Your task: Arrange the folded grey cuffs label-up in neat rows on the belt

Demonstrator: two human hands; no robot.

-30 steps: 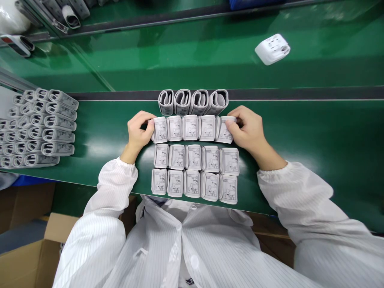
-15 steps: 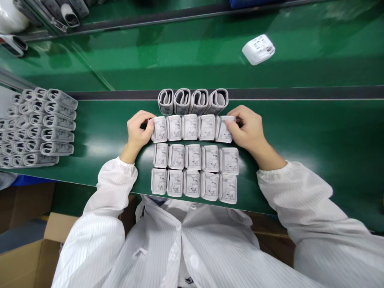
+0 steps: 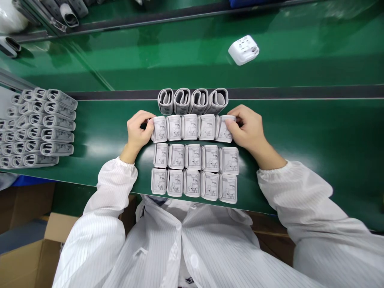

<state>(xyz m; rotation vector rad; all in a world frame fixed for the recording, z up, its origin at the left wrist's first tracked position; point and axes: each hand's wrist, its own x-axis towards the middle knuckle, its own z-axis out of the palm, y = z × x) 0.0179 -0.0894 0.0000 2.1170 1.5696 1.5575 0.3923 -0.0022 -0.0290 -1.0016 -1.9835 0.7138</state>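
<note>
Head view: left hand (image 3: 139, 129) and right hand (image 3: 244, 126) pinch opposite ends of a row of folded grey printed cuffs (image 3: 190, 127)! Two matching rows (image 3: 193, 170) lie nearer the body.

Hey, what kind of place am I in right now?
Probably a factory packing or assembly station: there's a long green workbench, rolled cuffs stacked in quantity, and an open cardboard box below.

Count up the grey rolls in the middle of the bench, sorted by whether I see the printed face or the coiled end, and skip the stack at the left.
Rolls showing a printed face: 15
Rolls showing a coiled end: 4
Total: 19
</note>
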